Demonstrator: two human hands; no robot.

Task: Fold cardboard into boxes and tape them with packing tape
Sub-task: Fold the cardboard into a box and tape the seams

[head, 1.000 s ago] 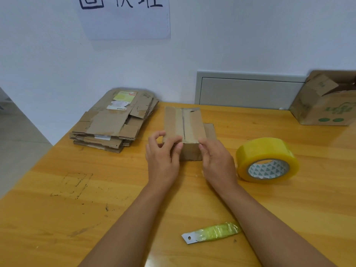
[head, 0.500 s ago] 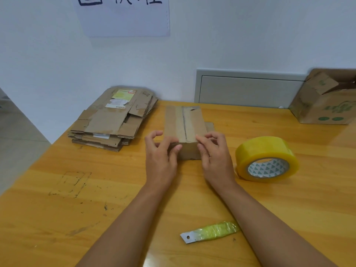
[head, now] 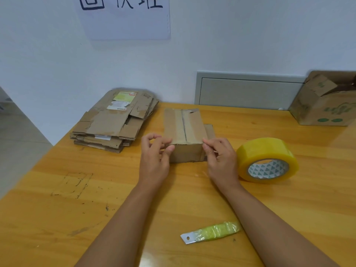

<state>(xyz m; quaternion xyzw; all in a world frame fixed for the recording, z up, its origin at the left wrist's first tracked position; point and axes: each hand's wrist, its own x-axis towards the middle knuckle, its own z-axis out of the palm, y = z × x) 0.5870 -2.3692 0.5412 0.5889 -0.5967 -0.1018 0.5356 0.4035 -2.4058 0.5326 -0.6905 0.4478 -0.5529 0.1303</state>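
- Head view looks down on a small brown cardboard box [head: 185,135] sitting on the orange-yellow wooden table [head: 57,189], a little beyond both hands; its top flaps are closed and meet along a dark centre seam, and another flap sticks out flat on its right side.
- The left hand [head: 154,162] is at the box's near left corner. Its thumb tip touches the front face just under the top edge, and its fingers are curled loosely, their tips close to that corner. Whether they pinch anything, I cannot tell.
- The right hand [head: 221,160] is at the near right corner. Its thumb and forefinger are drawn together right at the top edge, the other fingers curled beneath. They seem to nip the corner, but the hold itself is not clear enough to call.
- Both forearms reach in from the bottom of the view.
- A fat roll of yellowish clear packing tape [head: 266,160] with a white patterned core lies tilted on the table just right of the right hand, apart from it.
- A utility knife with a green handle wrapped in clear plastic [head: 211,232], its metal blade pointing left, lies near the front edge between the forearms.
- A stack of flattened brown cardboard sheets [head: 113,120] rests left of the box, near the wall.
- An open brown carton with green print [head: 327,101] stands at the far right corner.
- A white paper sign with black characters [head: 125,16] hangs on the wall above.
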